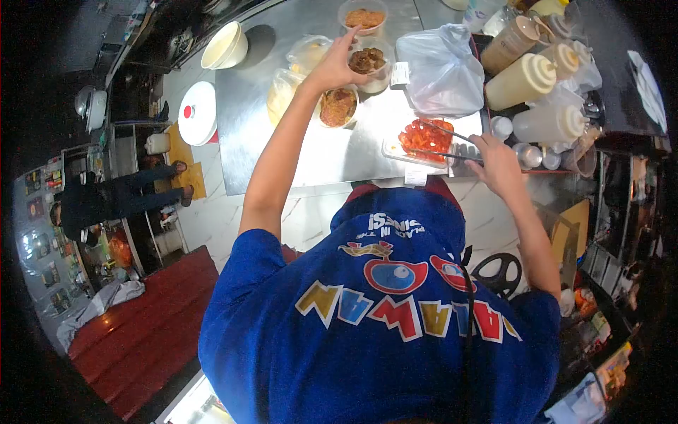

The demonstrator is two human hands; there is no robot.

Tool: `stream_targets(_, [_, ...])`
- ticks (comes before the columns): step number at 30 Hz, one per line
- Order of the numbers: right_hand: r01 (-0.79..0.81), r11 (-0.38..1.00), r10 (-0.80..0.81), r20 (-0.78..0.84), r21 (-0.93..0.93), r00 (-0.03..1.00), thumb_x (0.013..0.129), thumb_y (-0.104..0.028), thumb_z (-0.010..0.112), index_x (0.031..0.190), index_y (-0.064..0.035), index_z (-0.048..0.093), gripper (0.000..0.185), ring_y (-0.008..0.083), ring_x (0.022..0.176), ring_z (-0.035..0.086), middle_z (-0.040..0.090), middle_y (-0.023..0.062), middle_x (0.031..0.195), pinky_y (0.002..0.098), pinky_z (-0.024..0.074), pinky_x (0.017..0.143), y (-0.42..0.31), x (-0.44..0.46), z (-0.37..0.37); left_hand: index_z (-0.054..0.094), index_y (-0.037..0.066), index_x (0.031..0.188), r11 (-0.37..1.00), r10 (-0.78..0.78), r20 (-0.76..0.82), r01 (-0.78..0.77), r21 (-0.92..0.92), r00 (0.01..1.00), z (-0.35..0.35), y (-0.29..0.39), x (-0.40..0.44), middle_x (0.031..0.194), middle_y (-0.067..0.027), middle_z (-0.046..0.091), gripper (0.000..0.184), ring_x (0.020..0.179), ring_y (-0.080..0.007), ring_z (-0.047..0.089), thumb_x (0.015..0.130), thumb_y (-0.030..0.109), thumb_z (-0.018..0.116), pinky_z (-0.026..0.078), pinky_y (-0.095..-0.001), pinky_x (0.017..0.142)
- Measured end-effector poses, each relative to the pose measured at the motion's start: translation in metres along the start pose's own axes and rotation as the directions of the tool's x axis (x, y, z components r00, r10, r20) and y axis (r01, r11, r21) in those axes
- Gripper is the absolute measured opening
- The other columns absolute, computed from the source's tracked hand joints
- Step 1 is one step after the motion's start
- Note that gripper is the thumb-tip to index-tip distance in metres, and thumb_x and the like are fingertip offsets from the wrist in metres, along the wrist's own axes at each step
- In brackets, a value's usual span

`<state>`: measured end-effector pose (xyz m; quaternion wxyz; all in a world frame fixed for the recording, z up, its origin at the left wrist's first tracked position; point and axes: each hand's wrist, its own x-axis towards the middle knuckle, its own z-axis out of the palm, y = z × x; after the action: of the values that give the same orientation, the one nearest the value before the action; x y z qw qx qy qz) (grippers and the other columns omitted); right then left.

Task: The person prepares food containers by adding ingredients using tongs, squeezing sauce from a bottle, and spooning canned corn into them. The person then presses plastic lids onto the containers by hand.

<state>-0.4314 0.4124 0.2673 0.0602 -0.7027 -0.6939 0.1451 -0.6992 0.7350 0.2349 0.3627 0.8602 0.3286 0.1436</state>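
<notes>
On the bag's (436, 74) near side, red food (417, 136) could drop if the right hand (496, 166), grasping tongs (455, 156), squeezes loosely, while left of the bag a bowl (376, 85) could tip if nudged by the left hand (337, 65), whose grip I cannot tell.

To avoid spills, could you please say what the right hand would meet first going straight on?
Probably the chopped red food in the plastic tray, where the right hand's tongs reach; depth is unclear.
</notes>
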Motion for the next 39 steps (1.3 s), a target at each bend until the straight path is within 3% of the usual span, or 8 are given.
stream_targets(7, [0.068,0.997,-0.065,0.085,-0.037,0.994,0.078,-0.019,0.077,0.114,-0.006,0.057,0.044,0.0317,0.096,0.064,0.062,0.0126,0.102,0.0434,0.0534,0.078,-0.002,0.007,-0.014,0.016,0.019,0.159,0.954,0.169,-0.003,-0.163,0.25,0.986,0.012,-0.009,-0.008,0.151,-0.0267,0.035,0.131,0.138,-0.0426,0.037,0.053,0.041,0.09,0.03,-0.0479,0.116])
stream_targets(10, [0.105,0.992,-0.095,0.122,-0.075,0.988,0.078,-0.019,0.077,0.114,-0.0057,0.057,0.043,0.0316,0.095,0.064,0.062,0.0122,0.102,0.0435,0.0536,0.077,0.001,0.015,-0.014,0.014,0.017,0.16,0.966,0.09,0.003,-0.088,0.242,0.996,0.009,-0.002,-0.014,0.153,-0.0257,0.033,0.132,0.141,-0.0427,0.033,0.055,0.044,0.089,0.025,-0.0505,0.117])
stream_targets(13, [0.13,0.987,-0.118,0.13,-0.089,0.984,0.078,-0.019,0.077,0.112,-0.0056,0.058,0.041,0.0316,0.094,0.064,0.062,0.012,0.101,0.0438,0.0538,0.077,-0.001,0.021,-0.015,0.014,0.017,0.16,0.979,0.13,-0.022,-0.125,0.162,0.991,0.017,-0.013,-0.012,0.154,-0.0239,0.034,0.131,0.142,-0.0417,0.033,0.056,0.045,0.089,0.024,-0.0528,0.117])
stream_targets(20, [0.165,0.976,-0.14,0.175,-0.139,0.975,0.081,-0.02,0.074,0.103,-0.0048,0.061,0.03,0.0323,0.091,0.065,0.063,0.0126,0.097,0.0441,0.0541,0.075,-0.02,0.028,-0.027,0.012,0.015,0.16,0.974,0.125,-0.019,-0.119,0.194,0.992,0.015,-0.011,-0.012,0.15,-0.0257,0.037,0.13,0.14,-0.042,0.035,0.06,0.047,0.089,0.023,-0.0491,0.119])
stream_targets(24, [0.167,0.978,-0.145,0.173,-0.124,0.974,0.084,-0.02,0.072,0.098,-0.0047,0.06,0.024,0.0338,0.086,0.066,0.063,0.013,0.093,0.0457,0.0538,0.072,-0.017,0.029,-0.021,0.011,0.017,0.16,0.97,0.115,-0.008,-0.11,0.217,0.993,0.017,-0.015,-0.01,0.148,-0.0257,0.039,0.131,0.14,-0.0413,0.035,0.06,0.052,0.088,0.02,-0.0531,0.119])
stream_targets(30, [0.056,0.998,-0.049,0.192,-0.027,0.98,0.086,-0.02,0.07,0.098,-0.0057,0.061,0.02,0.0357,0.08,0.066,0.065,0.0143,0.09,0.0479,0.052,0.068,-0.022,0.016,-0.009,0.011,0.02,0.16,0.97,0.079,-0.006,-0.076,0.233,0.997,0.015,-0.01,-0.013,0.15,-0.025,0.039,0.13,0.142,-0.0399,0.034,0.06,0.052,0.087,0.016,-0.0537,0.121])
stream_targets(35, [-0.084,0.97,0.045,0.166,0.23,0.985,0.086,-0.023,0.071,0.097,-0.0064,0.064,0.021,0.0387,0.082,0.065,0.068,0.0177,0.089,0.0492,0.0496,0.071,-0.012,0.005,0.001,0.01,0.021,0.16,0.955,0.12,-0.02,-0.109,0.275,0.993,0.017,-0.014,-0.012,0.151,-0.0248,0.036,0.129,0.142,-0.039,0.035,0.061,0.049,0.088,0.015,-0.0541,0.121])
stream_targets(39, [-0.155,0.953,0.142,0.068,0.26,0.988,0.085,-0.025,0.072,0.101,-0.0053,0.064,0.026,0.0399,0.083,0.064,0.069,0.0179,0.097,0.0481,0.05,0.075,-0.016,-0.007,-0.016,0.014,0.018,0.16,0.968,0.092,0.02,-0.094,0.233,0.996,0.011,-0.009,-0.012,0.149,-0.0265,0.037,0.127,0.138,-0.0413,0.037,0.06,0.045,0.088,0.024,-0.0495,0.118])
